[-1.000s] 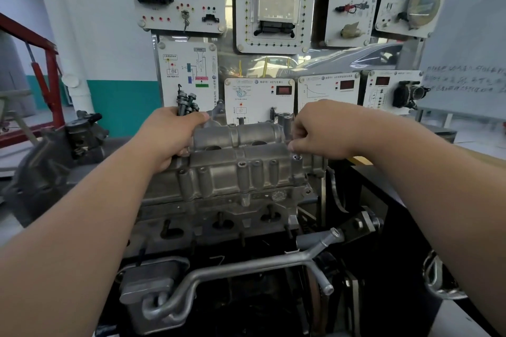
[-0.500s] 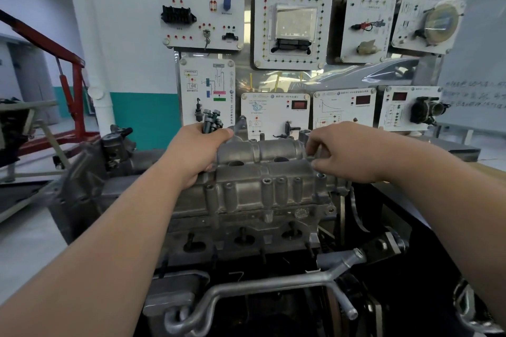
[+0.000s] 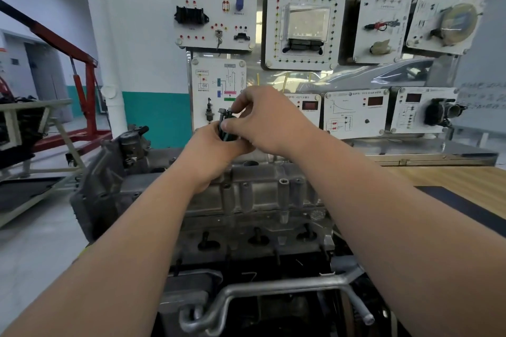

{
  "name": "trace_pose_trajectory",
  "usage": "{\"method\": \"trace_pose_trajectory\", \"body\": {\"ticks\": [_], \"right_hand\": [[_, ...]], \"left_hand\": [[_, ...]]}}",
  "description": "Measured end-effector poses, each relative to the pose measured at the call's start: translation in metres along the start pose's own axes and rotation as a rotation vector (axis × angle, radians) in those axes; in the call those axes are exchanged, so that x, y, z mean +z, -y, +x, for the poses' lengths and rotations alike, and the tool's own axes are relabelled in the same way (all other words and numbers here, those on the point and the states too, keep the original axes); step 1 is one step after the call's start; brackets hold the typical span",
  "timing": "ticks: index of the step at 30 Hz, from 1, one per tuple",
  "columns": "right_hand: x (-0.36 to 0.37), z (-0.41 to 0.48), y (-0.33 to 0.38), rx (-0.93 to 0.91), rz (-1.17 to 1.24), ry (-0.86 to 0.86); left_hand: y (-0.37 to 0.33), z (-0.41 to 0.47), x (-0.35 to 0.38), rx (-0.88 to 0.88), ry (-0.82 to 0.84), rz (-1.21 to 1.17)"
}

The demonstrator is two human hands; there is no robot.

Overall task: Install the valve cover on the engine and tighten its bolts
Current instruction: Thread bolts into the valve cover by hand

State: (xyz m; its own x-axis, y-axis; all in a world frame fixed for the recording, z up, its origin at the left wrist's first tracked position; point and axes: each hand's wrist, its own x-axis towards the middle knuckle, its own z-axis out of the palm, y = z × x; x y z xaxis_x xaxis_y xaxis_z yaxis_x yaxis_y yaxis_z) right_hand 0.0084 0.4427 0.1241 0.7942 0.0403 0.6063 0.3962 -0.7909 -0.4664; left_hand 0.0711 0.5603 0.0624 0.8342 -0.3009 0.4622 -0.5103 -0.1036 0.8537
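Wall panels (image 3: pixel 301 24) behind; right hand (image 3: pixel 269 120) has left the cover (image 3: pixel 262 189) to pinch one of the bolts (image 3: pixel 223 115) the left hand (image 3: pixel 210 150) grips.

Left grip (image 3: pixel 210 152) held just above the valve cover (image 3: pixel 262 191), fingers curled round a bundle of dark bolts (image 3: pixel 224 123), heads up. Right grip (image 3: pixel 271 120) meets it, thumb and fingers pinching the bolts. Cover sits atop the engine (image 3: pixel 246 238). White training panels (image 3: pixel 301 24) behind; wooden counter (image 3: pixel 451 180) to the right.
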Motion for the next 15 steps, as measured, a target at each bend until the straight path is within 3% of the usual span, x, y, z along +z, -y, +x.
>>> {"method": "trace_pose_trajectory", "body": {"ticks": [5, 10, 15], "right_hand": [[-0.002, -0.003, 0.003, -0.007, -0.064, -0.037], [-0.044, -0.015, -0.012, 0.054, 0.186, -0.196], [-0.055, -0.043, -0.042, 0.045, 0.039, -0.037]], "left_hand": [[-0.002, -0.002, 0.002, 0.043, 0.012, 0.03], [-0.001, -0.004, 0.003, 0.032, -0.033, 0.103], [-0.005, -0.003, 0.004, -0.024, -0.04, 0.063]]}}
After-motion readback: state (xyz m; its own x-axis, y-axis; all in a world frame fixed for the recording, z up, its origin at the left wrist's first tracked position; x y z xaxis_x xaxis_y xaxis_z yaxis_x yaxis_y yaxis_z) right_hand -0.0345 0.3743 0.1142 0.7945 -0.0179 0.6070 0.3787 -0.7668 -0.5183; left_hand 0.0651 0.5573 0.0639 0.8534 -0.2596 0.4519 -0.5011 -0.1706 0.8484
